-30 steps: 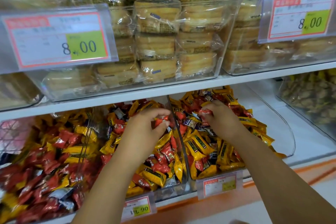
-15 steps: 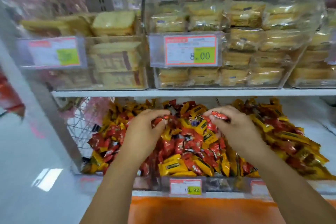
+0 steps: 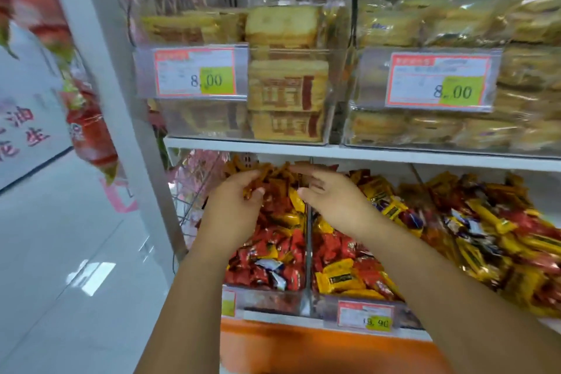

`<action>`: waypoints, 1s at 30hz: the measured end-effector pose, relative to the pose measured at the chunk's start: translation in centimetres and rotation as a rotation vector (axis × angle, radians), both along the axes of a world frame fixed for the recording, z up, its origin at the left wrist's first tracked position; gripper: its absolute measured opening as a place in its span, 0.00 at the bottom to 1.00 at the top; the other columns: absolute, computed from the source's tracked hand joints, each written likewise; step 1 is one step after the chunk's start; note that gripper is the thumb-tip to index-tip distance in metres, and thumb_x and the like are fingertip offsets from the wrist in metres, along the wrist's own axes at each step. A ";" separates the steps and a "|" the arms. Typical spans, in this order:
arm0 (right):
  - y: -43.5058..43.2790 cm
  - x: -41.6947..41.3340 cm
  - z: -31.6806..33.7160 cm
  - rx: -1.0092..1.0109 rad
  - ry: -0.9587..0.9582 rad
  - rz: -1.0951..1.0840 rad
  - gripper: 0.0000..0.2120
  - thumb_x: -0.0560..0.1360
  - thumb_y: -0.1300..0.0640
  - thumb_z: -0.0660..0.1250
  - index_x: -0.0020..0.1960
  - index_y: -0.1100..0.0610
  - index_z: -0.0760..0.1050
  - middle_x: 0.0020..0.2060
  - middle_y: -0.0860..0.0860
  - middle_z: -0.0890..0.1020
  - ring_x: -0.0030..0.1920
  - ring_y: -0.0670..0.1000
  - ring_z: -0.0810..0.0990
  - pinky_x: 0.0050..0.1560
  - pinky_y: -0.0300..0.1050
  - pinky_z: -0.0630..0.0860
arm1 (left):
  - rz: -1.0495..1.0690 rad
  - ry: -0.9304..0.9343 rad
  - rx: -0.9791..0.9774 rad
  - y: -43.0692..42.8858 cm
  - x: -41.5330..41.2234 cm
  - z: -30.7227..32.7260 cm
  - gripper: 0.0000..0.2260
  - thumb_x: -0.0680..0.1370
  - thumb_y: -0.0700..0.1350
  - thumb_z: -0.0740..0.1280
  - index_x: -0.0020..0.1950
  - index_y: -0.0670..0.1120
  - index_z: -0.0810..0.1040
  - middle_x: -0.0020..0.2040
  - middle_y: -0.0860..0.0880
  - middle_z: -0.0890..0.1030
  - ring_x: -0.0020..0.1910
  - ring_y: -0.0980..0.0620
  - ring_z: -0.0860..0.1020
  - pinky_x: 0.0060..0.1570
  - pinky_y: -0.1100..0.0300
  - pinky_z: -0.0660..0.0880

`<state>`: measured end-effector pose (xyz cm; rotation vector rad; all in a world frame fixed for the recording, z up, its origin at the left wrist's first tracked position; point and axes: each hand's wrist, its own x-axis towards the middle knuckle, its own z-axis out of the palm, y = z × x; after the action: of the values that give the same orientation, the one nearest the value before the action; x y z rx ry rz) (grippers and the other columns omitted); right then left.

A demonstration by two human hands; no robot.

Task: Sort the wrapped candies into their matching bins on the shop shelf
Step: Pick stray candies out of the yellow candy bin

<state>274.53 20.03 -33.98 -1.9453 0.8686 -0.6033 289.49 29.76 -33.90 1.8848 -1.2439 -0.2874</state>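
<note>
White shop shelf (image 3: 364,158) is carrying clear bins (image 3: 308,252) heaped with red and yellow candies (image 3: 340,278). Both hands are reaching over the back of the left bin, near its divider. The left hand (image 3: 233,206) is pinching a small candy (image 3: 249,191) between thumb and fingers. The right hand (image 3: 331,197) is curling half open, and I cannot tell if it is holding anything. Candies look light, crinkly and slippery, so pinching the middle of a wrapper seems best. Blur is hiding the wrapper print, and the hands are covering the candies beneath.

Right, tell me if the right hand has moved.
Yes, leftward: the right hand was well right of a bin divider, and now its fingertips reach over the divider.
</note>
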 end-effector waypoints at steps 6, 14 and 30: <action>-0.1 -13.4 -0.9 -0.186 -0.063 -0.289 0.17 0.80 0.64 0.59 0.54 0.42 0.76 0.57 0.46 0.78 0.56 0.41 0.76 0.51 0.30 0.73 | -0.281 -0.081 0.040 -2.0 -7.2 0.6 0.16 0.79 0.47 0.65 0.68 0.55 0.74 0.67 0.56 0.74 0.64 0.57 0.73 0.61 0.66 0.65; -4.1 -26.0 -4.2 -0.095 0.055 -0.540 0.14 0.78 0.69 0.62 0.47 0.53 0.82 0.44 0.50 0.81 0.51 0.49 0.79 0.58 0.48 0.75 | -0.470 -0.255 0.039 -7.4 -19.6 -0.5 0.15 0.79 0.50 0.65 0.66 0.55 0.75 0.65 0.55 0.75 0.67 0.54 0.68 0.64 0.65 0.60; -8.2 -21.6 -5.5 -0.384 0.338 -0.337 0.02 0.74 0.52 0.70 0.45 0.49 0.81 0.45 0.44 0.76 0.52 0.47 0.71 0.57 0.43 0.69 | -0.530 -0.402 0.158 -10.5 -18.8 -2.9 0.33 0.72 0.73 0.53 0.74 0.60 0.62 0.71 0.66 0.59 0.72 0.59 0.53 0.70 0.63 0.51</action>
<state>252.89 11.86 -39.49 -2.3069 1.3949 -0.6844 270.70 19.28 -36.81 1.7645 -2.0486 -0.2979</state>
